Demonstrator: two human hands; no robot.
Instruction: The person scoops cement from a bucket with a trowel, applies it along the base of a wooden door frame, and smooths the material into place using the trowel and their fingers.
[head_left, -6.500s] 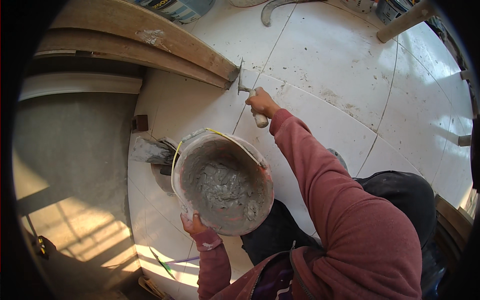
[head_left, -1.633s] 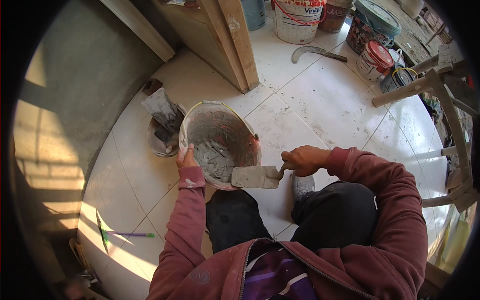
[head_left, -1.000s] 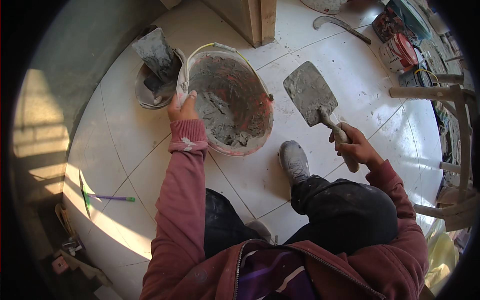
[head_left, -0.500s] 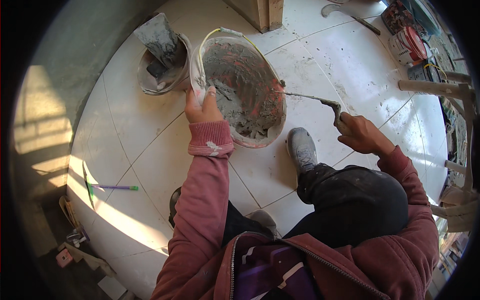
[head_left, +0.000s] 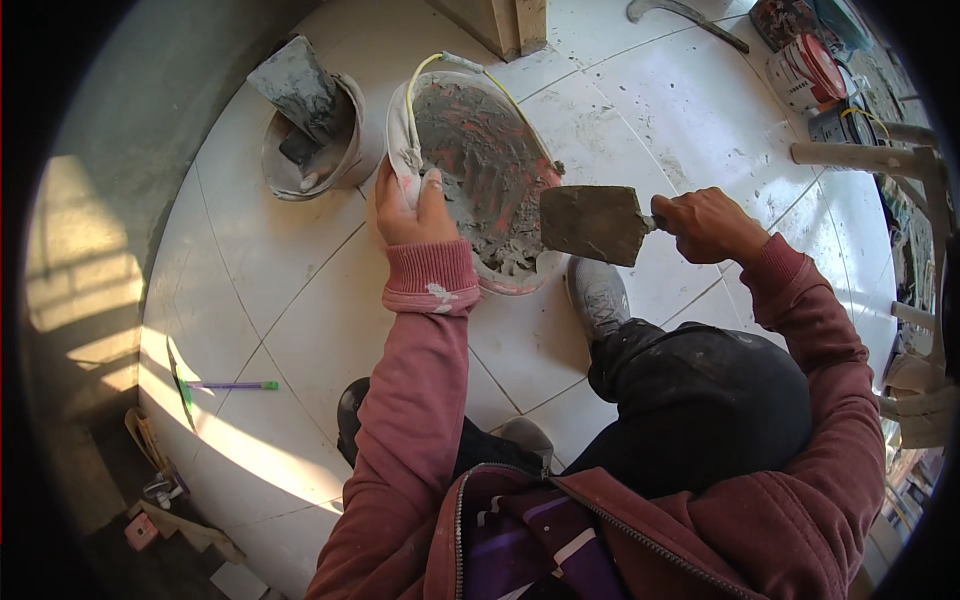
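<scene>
Red-lidded white pail point(head_left: 796, 78): dark lettering, too small to read.

Your bucket point(head_left: 398, 125): grey mortar point(head_left: 485, 150) coating inside, handle point(head_left: 462, 63) at 12 o'clock. Your trowel point(head_left: 592, 225): broad, smeared, pointing 9 o'clock, at bucket's 4.

The left hand point(head_left: 420, 208) grips a grey-smeared bucket point(head_left: 399, 130) at the rim's eight o'clock. At its four o'clock, the right hand point(head_left: 712, 225) holds a trowel point(head_left: 592, 223); whether blade meets rim is hard to tell. A smaller bucket point(head_left: 352, 165) stands at nine o'clock, a curved blade point(head_left: 690, 16) at two.
</scene>
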